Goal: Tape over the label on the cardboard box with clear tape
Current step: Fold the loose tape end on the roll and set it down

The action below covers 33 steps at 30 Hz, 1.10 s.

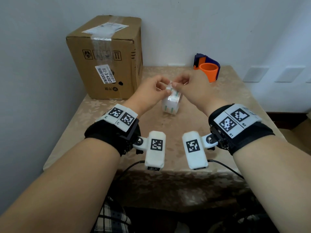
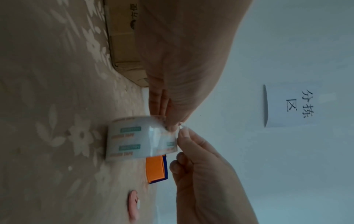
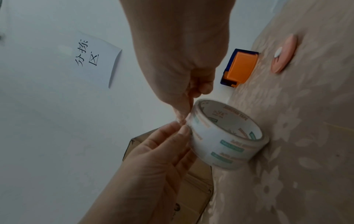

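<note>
A brown cardboard box (image 1: pixel 107 52) stands at the table's back left, with a white label (image 1: pixel 105 27) on its top under older tape and a second label (image 1: pixel 106 74) on its front. A roll of clear tape (image 1: pixel 170 103) stands on its edge in the middle of the table. My left hand (image 1: pixel 165 90) pinches the roll's top (image 2: pixel 130 139). Just to its right, my right hand (image 1: pixel 175 84) pinches the lifted tape end (image 2: pixel 181 128) between thumb and forefinger. In the right wrist view both sets of fingertips meet at the roll's (image 3: pixel 220 136) upper edge.
An orange and blue tape dispenser (image 1: pixel 207 68) sits at the table's back edge by the wall. A pink disc (image 3: pixel 283 54) lies on the beige flowered tablecloth (image 1: pixel 185 132) to the right of the roll. A paper sign (image 2: pixel 287 106) hangs on the wall.
</note>
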### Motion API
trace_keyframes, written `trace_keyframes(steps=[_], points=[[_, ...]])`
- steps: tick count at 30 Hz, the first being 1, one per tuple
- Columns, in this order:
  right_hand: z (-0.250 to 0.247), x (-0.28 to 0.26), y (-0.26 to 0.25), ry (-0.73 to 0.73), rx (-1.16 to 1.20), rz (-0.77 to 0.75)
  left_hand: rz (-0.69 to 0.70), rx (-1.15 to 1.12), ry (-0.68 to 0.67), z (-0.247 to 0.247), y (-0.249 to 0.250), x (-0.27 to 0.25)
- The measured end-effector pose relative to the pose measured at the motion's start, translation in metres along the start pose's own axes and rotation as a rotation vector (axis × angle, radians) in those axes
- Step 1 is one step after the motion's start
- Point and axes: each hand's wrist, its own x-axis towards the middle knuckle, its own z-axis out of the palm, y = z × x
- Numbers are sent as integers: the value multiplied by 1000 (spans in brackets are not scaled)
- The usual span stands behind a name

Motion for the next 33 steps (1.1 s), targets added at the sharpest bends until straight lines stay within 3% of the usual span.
trace_keyframes(steps=[7,10,12,16,22,29,33], points=[[0,-2,0,-35,21,49,13,41,48,2,2,2],[3,-5,0,-81,105,134,-45,109,-84,0,4,-1],[2,-6,0,-112,146,181,-6,200,-139,0,3,-1],[5,-9,1,-152,181,225,55,400,-111,4,-1,1],[3,-10,2,-245,313,278,71,476,-85,8,-1,3],[3,-7,-1,-105,418,249,128,534,-7,4,-1,3],[5,-5,2,-95,406,240,116,507,-9,7,0,0]])
